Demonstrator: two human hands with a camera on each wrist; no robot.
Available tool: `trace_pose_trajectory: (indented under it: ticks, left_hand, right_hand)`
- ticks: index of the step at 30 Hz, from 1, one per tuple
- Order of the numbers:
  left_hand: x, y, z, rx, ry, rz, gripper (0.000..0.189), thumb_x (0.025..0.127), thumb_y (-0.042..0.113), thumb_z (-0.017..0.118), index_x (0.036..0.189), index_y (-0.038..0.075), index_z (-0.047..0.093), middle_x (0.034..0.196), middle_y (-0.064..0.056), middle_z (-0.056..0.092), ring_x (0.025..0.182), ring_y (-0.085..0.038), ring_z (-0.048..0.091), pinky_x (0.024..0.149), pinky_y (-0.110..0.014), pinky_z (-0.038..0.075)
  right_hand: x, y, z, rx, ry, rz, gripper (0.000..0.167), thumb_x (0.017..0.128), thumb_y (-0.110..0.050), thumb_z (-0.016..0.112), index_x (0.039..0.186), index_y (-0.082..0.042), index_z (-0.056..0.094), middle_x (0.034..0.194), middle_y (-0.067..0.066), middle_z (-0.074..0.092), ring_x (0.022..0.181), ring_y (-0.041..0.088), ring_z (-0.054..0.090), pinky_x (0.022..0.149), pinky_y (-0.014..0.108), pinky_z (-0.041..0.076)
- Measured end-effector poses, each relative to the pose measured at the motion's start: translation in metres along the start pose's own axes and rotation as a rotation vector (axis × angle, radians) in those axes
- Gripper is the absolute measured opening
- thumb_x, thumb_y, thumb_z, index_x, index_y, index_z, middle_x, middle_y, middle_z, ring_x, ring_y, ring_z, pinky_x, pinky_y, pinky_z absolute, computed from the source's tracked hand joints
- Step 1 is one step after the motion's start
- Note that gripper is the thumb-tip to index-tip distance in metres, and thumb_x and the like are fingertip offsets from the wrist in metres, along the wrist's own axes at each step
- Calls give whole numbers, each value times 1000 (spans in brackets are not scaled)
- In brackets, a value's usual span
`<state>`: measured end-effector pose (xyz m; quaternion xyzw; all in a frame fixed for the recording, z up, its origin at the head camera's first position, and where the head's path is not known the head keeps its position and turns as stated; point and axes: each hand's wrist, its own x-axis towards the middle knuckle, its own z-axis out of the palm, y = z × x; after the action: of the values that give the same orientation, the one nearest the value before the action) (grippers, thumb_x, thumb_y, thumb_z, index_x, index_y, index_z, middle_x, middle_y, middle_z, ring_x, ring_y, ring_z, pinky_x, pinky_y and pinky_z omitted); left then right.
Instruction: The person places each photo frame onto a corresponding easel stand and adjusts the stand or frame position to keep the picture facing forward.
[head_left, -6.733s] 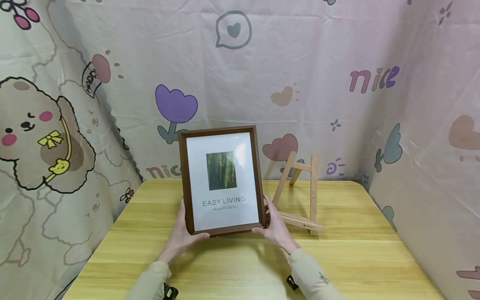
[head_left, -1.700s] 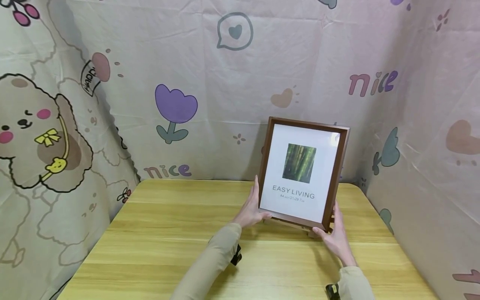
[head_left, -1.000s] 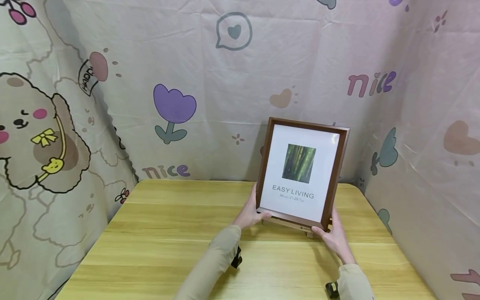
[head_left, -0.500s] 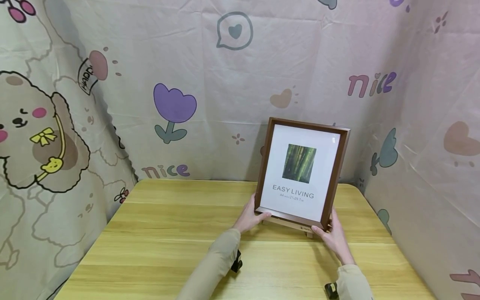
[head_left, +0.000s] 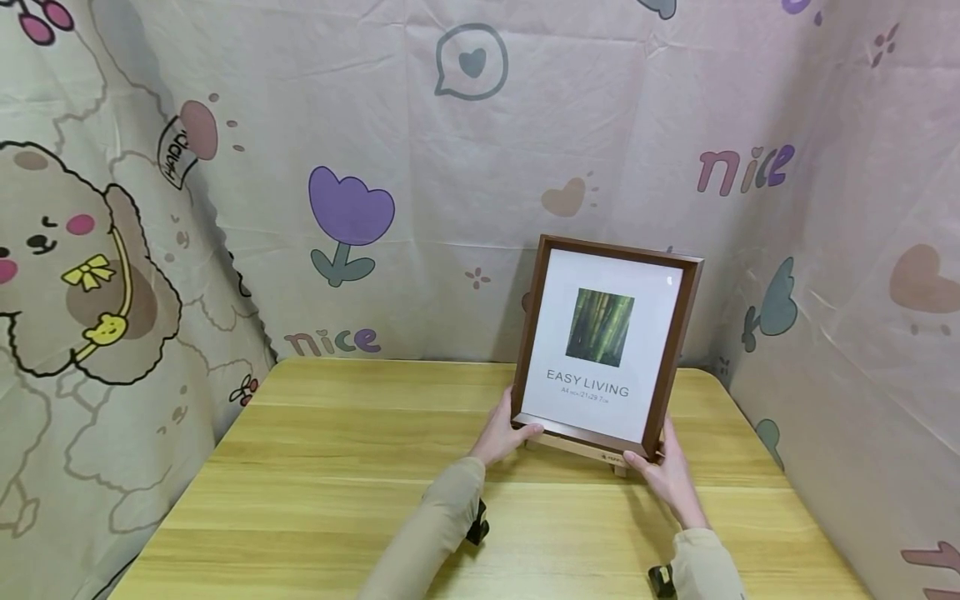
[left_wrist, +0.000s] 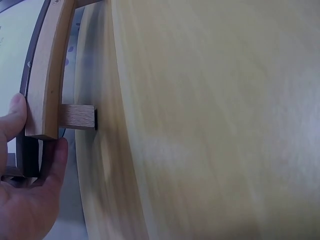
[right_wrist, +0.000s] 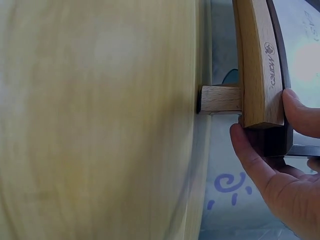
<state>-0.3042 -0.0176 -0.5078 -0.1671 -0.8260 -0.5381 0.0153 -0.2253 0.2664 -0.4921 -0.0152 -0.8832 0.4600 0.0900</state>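
The wooden easel (head_left: 581, 447) is almost wholly hidden behind the picture frame (head_left: 606, 348); in the head view only its front ledge shows beneath the frame's lower edge, with a small dark mark too fine to read there. The right wrist view shows that ledge close up, stamped with a logo and a word that looks like "Marco", not fully legible. The frame stands upright on the ledge at about 2 o'clock on the table (head_left: 322, 492). Its print reads "EASY LIVING", with a smaller line beneath too tiny to make out, under a green bamboo photo.

The left hand (head_left: 501, 432) grips the frame's lower left corner, thumb on the front. The right hand (head_left: 670, 475) grips the lower right corner likewise. Behind hangs a cartoon curtain (head_left: 465, 167) printed "nice".
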Motion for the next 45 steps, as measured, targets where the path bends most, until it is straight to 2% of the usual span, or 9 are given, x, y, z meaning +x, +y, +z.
trace_pose_trajectory:
  ticks: [15,26,35,40,45]
  left_hand:
    - [1,-3,3,3,6,8,89,90,23,77,157,0,23,155,-25,43,144,-41,41,121,-55,33]
    - [0,-1,2,16,-6,-39,93,92,28,75,159,-1,17,161,-28,32,148,-44,33,123,-57,30]
    - [0,-3,1,9,6,14,90,91,22,75,158,0,20,157,-27,38,146,-43,38,122,-56,32]
    - [-2,-2,-1,13,4,-17,91,92,25,74,159,1,17,159,-27,35,148,-43,35,123,-56,31]
    - [-5,-3,-3,5,12,-15,93,92,25,75,159,-2,16,160,-29,32,148,-45,33,122,-58,30]
  right_hand:
    - [1,0,0,-32,-5,19,106,91,-11,73,163,-17,-4,143,40,45,124,55,55,100,56,50]
    - [0,-1,0,-42,-14,32,105,93,-8,70,163,-16,-7,143,41,45,122,54,56,100,57,49]
    - [2,0,2,-46,-15,28,104,93,-7,69,163,-17,-8,147,40,41,123,54,55,102,59,47]
    - [3,-2,4,-55,-14,20,104,93,-7,69,163,-17,-7,146,41,42,124,55,55,103,60,46]
    - [4,-4,5,-59,-13,18,103,93,-8,69,163,-17,-7,145,41,43,123,54,55,104,61,45]
